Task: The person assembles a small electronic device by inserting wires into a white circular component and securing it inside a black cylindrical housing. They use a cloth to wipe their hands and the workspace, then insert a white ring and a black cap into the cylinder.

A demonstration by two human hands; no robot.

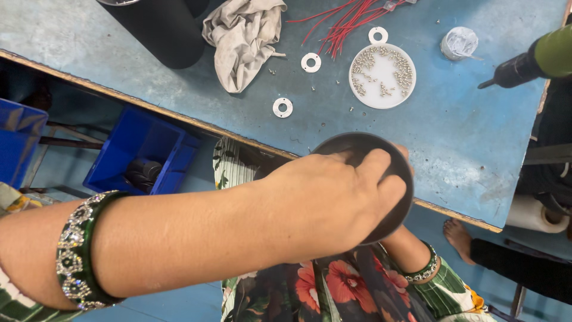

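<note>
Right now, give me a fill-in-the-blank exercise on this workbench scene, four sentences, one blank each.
1. The left hand rests on a round ____ disc.
2. The small screws lie on a round ____ plate.
3. A crumpled ____ lies on the table beside the red wires.
4. Under the table stands a ____ bin.

Missing words: black; white; cloth; blue

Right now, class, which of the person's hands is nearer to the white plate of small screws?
Left. The left hand lies over the top of the dark round disc, just below the white plate; the right hand is mostly hidden beneath the disc.
</note>
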